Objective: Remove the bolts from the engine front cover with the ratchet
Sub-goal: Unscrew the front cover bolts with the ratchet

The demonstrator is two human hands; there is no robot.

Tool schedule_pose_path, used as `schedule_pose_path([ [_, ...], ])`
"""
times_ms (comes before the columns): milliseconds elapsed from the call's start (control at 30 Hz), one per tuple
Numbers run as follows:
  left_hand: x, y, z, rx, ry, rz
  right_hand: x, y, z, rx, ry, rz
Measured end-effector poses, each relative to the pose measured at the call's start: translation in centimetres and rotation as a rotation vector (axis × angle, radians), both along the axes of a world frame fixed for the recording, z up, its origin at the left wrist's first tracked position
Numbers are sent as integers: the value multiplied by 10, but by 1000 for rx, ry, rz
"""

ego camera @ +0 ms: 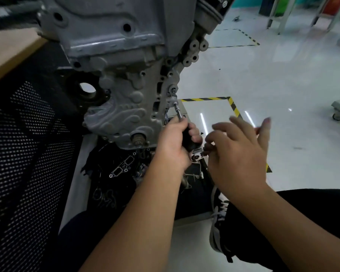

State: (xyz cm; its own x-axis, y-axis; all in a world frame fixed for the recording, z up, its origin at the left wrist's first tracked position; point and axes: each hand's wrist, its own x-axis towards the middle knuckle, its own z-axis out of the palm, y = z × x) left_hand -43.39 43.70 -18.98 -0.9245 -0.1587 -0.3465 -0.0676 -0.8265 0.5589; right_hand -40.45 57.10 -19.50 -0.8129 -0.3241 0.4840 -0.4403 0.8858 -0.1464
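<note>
Two hands meet: left hand clamps the black-handled steel ratchet, shaft running up-left to the grey cover's right-edge bolt; right hand, fingers spread, touches its near end.

— What carries everything here?
— A glossy white floor, marked with yellow-and-black hazard tape around mid-frame.
— And on it?
— A grey tray at lower centre, littered with dark gaskets; a sneaker beside it; a caster at the right edge.
</note>
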Motion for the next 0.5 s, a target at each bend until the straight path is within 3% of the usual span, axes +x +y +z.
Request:
schedule_pose_path([
  [67,-1,2,0,-16,-13,4,4,-2,4,18,69,-49],
  [133,-1,1,1,50,-18,-5,13,-10,-1,88,-214,-1],
  [233,-1,-3,-1,146,-25,-20,9,-13,-3,-277,-786,183],
  [267,-1,-3,0,160,-14,-20,5,-11,-3,-378,-814,199],
  [300,-1,-2,0,151,-5,-11,1,-7,0,-365,-728,200],
  [400,-4,1,-1,82,0,30,-5,4,-5,-138,-21,61],
  [433,-5,2,-1,50,-6,38,-4,4,-5,-120,57,50],
  [467,-6,3,-1,28,-8,40,-1,3,-8,-124,0,39],
  [500,-6,3,-2,15,-9,38,3,0,-10,-184,-184,67],
])
